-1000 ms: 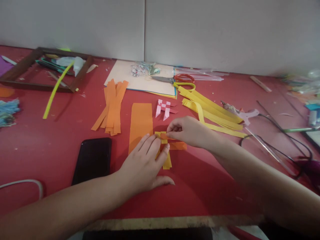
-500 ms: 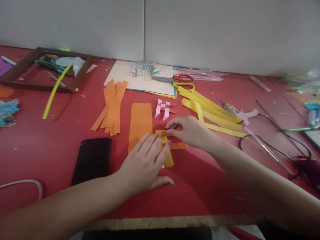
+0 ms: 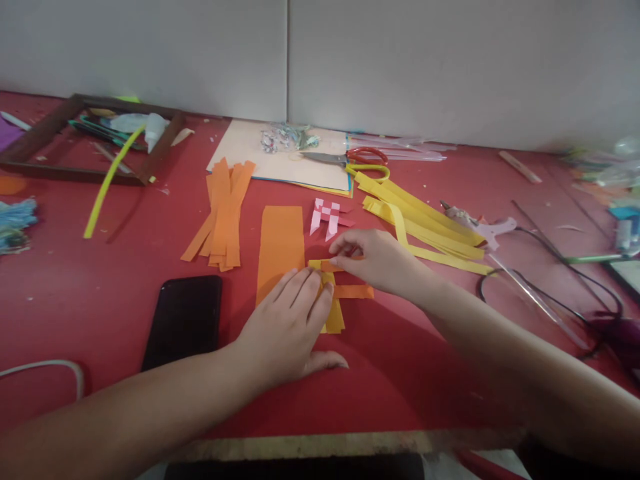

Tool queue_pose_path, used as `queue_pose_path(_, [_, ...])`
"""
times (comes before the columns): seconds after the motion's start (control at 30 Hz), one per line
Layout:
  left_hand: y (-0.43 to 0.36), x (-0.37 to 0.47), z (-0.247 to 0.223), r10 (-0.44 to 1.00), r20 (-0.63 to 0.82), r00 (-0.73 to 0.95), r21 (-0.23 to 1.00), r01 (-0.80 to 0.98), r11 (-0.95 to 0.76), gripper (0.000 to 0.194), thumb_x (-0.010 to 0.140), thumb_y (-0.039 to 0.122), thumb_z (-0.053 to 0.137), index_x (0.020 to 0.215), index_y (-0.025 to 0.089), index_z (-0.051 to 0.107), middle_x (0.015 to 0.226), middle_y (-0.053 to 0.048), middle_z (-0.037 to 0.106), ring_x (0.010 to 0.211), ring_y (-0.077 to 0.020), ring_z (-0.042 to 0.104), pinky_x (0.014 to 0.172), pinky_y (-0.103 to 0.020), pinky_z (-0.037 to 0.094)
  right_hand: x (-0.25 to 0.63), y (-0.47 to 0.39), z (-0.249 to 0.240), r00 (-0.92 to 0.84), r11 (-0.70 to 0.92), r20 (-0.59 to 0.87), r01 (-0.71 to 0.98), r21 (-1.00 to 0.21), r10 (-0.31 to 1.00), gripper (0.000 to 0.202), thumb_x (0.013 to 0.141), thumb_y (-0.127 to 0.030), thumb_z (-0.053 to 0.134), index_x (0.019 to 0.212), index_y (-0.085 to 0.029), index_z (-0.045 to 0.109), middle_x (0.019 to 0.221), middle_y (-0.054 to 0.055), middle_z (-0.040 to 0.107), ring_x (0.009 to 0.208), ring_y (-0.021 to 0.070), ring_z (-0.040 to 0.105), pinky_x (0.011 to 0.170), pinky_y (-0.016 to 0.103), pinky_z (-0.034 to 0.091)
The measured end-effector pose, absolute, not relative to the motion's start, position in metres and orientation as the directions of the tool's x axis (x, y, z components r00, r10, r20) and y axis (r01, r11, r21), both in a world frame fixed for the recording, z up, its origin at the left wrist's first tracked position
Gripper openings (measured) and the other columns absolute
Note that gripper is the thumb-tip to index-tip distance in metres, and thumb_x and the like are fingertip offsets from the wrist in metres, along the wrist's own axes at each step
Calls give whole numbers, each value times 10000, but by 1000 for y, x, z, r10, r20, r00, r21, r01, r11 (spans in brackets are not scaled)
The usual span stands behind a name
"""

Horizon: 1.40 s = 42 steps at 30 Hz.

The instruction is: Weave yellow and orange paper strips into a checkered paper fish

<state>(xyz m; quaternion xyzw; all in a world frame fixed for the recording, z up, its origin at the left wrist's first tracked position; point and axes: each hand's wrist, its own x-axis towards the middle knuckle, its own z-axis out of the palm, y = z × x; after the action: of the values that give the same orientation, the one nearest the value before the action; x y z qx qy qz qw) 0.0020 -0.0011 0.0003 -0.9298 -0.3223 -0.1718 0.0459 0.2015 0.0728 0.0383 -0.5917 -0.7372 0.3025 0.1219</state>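
Observation:
A small weave of yellow strips (image 3: 334, 319) and orange strips (image 3: 354, 292) lies on the red table (image 3: 400, 387). My left hand (image 3: 290, 320) rests flat over its left part, fingers stretched out and thumb apart, hiding some of the weave. At the upper edge, my right hand (image 3: 367, 257) pinches the upper orange paper strip between thumb and forefinger. An orange paper rectangle (image 3: 281, 240) is partly beneath my left fingertips. Just behind the weave sits a small pink-and-white woven paper piece (image 3: 327, 217).
Orange strips (image 3: 225, 220) are piled at the left, yellow strips (image 3: 425, 223) at the right. Scissors (image 3: 345, 159) lie on pale sheets (image 3: 240, 147). A black phone (image 3: 185, 320) is beside my left forearm. A wooden frame (image 3: 65, 170) stands far left; a cord (image 3: 565, 257) lies right.
The weave has shifted slightly left under my hands. My left fingers have closed up a little over it, and my right hand has moved slightly left, still pinching the strip.

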Motion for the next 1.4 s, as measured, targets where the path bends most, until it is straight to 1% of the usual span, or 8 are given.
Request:
queue_pose_path(0.13, [-1, 2, -1, 586, 355, 729, 34, 616, -787, 891, 794, 776, 495, 1182, -21, 594, 1229, -294, 607, 1185, -443, 564, 1032, -546, 421, 200, 73, 38, -284, 118, -181, 781, -613, 941, 84, 783, -179, 637, 852, -204, 679, 828, 7, 720, 729, 146, 652, 663, 265, 488])
queue_pose_path(0.3, [0, 2, -1, 591, 344, 730, 48, 614, -788, 906, 784, 787, 495, 1203, -11, 578, 1254, -287, 596, 1232, -430, 537, 1061, -526, 408, 197, 70, 40, -263, 116, -157, 785, -609, 952, 89, 788, -167, 633, 859, -200, 675, 819, 2, 716, 720, 139, 642, 656, 259, 480])
queue_pose_path(0.47, [0, 2, -2, 594, 340, 730, 57, 614, -787, 891, 799, 777, 484, 1232, 4, 574, 1272, -277, 592, 1248, -434, 523, 1080, -547, 378, 194, 68, 42, -248, 118, -147, 802, -586, 957, 118, 806, -139, 604, 855, -193, 696, 822, 11, 731, 715, 141, 647, 663, 269, 476])
queue_pose_path(0.7, [-1, 1, 0, 604, 347, 718, 48, 629, -776, 876, 820, 754, 484, 1255, -2, 566, 1341, -290, 546, 1278, -433, 496, 1076, -537, 383, 193, 67, 41, -320, 234, -66, 803, -548, 945, 162, 850, -135, 584, 819, -203, 728, 860, 11, 744, 748, 141, 651, 677, 262, 469])
queue_pose_path(0.83, [-1, 2, -2, 607, 353, 712, 50, 634, -772, 913, 812, 765, 482, 1262, -27, 544, 1331, -304, 548, 1264, -429, 514, 1068, -522, 399, 194, 66, 39, -354, 281, -41, 803, -526, 934, 173, 855, -123, 579, 844, -211, 727, 877, 5, 736, 792, 146, 653, 712, 263, 473])
queue_pose_path(1.03, [0, 1, -2, 621, 326, 713, 67, 638, -767, 917, 805, 782, 467, 1253, -14, 547, 1332, -294, 553, 1259, -414, 524, 1064, -495, 415, 195, 65, 35, -413, 364, 6, 794, -487, 911, 189, 879, -119, 547, 878, -192, 721, 907, 35, 718, 840, 166, 643, 758, 285, 483])
queue_pose_path(1.2, [1, 2, -1, 622, 330, 711, 67, 639, -766, 910, 801, 780, 478, 1246, -10, 553, 1335, -296, 546, 1285, -423, 495, 1080, -514, 394, 195, 63, 35, -423, 381, 3, 814, -437, 906, 206, 901, -120, 513, 887, -181, 710, 935, 54, 700, 844, 178, 635, 765, 307, 488])
queue_pose_path(1.4, [3, 1, -1, 611, 335, 717, 105, 616, -781, 901, 847, 766, 402, 1244, -28, 556, 1300, -290, 569, 1287, -418, 490, 1101, -537, 364, 195, 63, 28, -492, 475, 46, 807, -351, 869, 238, 913, -99, 473, 876, -164, 699, 909, 71, 678, 870, 203, 613, 825, 353, 485])
